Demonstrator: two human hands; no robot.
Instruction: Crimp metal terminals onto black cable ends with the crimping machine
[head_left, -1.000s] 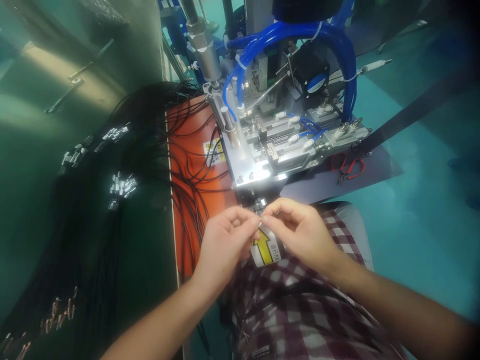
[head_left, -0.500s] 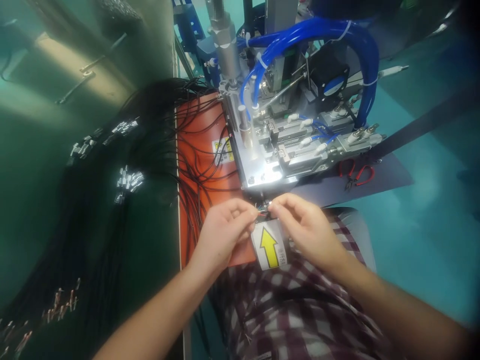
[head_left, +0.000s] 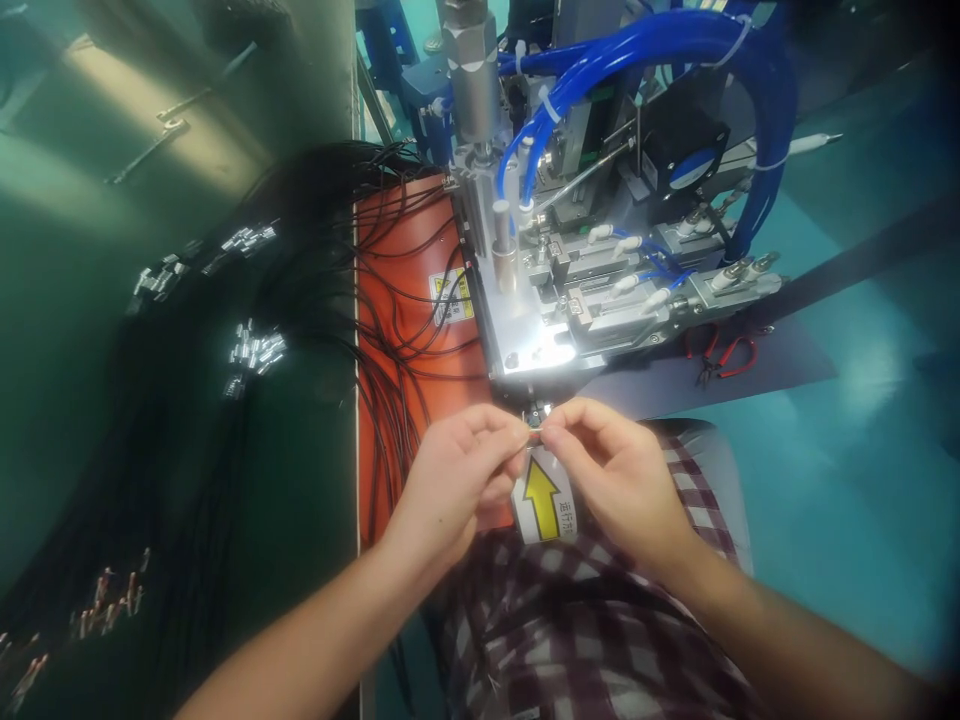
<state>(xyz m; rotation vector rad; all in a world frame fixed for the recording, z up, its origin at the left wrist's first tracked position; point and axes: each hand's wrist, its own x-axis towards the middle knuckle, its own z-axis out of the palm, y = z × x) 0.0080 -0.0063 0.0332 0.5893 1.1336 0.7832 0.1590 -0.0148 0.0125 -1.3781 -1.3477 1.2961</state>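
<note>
At far left, the green tabletop (head_left: 319,520) carries a dark mass of black cables (head_left: 300,200). Near the lower left corner, a loose group of copper-coloured tips (head_left: 112,605) shows at the cables; higher up and farther right lie clusters of silver ends (head_left: 257,350). Many cables cross the tabletop's pale edge onto the orange panel (head_left: 409,240), several running on toward the machine (head_left: 540,345). A yellow-and-white label (head_left: 452,295) is fixed to the panel beside the machine, with cables passing over it.

At centre, the left hand (head_left: 457,470) is pinched, thumb against forefinger, on one end of a thin, pale strand, probably a wire (head_left: 535,430), though it is too small to tell with certainty. The wire spans the narrow gap between the two hands, just in front of the machine's near edge and above a yellow arrow (head_left: 541,497) on a white ground. The right hand (head_left: 622,470) is likewise pinched, at the wire's other end. Below both hands is checked cloth (head_left: 570,620).

Above and to the right, thick blue tubes (head_left: 660,40) arch over the machine. Farther right, red-handled pliers (head_left: 739,355) lie on a grey plate (head_left: 787,375).
</note>
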